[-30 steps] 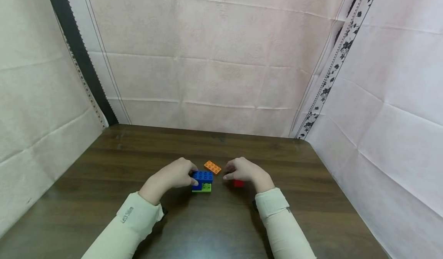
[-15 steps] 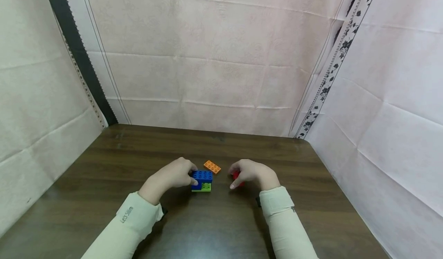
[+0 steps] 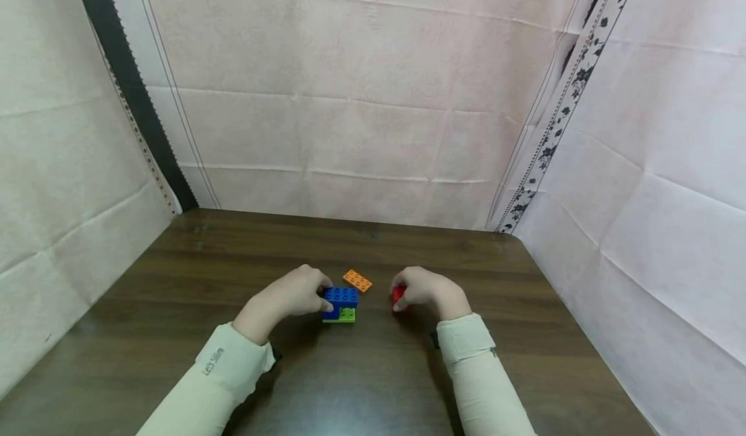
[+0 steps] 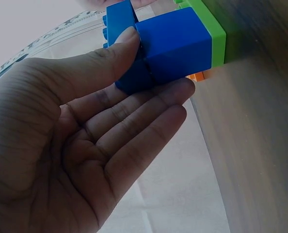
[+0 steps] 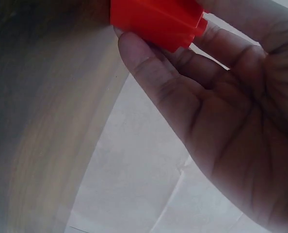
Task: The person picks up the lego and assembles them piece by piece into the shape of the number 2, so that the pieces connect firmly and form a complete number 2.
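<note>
My left hand [image 3: 291, 292] holds a stack of toy building bricks between thumb and fingers. A long blue brick [image 3: 345, 295] tops the stack, above another blue brick [image 4: 175, 46]. A thin lime-green plate [image 4: 218, 46] forms the base, its studs partly exposed on one side. To the right, my right hand [image 3: 431, 290] pinches a red brick [image 5: 156, 20] close to the tabletop. The red brick's studs face the palm in the right wrist view, and its far part is cut off by the frame.
Beyond the stack, between the hands, an orange studded brick [image 3: 357, 281] lies flat on the dark wooden table [image 3: 361, 384]. Pale cloth walls [image 3: 350, 131] rise at the table's back and both sides.
My right hand has shifted slightly right and its fingers have closed around the red brick, which was mostly covered earlier. The left hand and its brick stack look still.
</note>
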Demonstrator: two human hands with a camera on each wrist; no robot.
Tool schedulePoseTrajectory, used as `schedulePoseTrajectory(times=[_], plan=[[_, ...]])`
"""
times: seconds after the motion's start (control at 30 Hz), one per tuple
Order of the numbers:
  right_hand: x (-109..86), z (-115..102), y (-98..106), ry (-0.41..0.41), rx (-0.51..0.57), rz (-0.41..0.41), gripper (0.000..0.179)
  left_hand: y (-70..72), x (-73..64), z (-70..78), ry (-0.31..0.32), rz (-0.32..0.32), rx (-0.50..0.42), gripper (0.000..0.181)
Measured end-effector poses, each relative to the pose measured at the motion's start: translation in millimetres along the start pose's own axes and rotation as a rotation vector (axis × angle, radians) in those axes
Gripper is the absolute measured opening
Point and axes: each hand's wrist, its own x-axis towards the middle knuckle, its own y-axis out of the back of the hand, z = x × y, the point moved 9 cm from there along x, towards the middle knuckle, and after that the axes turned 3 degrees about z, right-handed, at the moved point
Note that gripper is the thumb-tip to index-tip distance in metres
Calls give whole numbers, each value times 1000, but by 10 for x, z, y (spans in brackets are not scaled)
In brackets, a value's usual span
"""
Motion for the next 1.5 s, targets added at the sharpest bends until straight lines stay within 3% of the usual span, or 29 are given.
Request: schedulePoseTrajectory(times=[0.9,1.5], plan=[[-27,-232,-7,90,42,-7,20,3,-11,-17,-1,6,-6,37],[-83,-459,45,176,-2,17,27,-2,-3,-26,4,1,-6,39]])
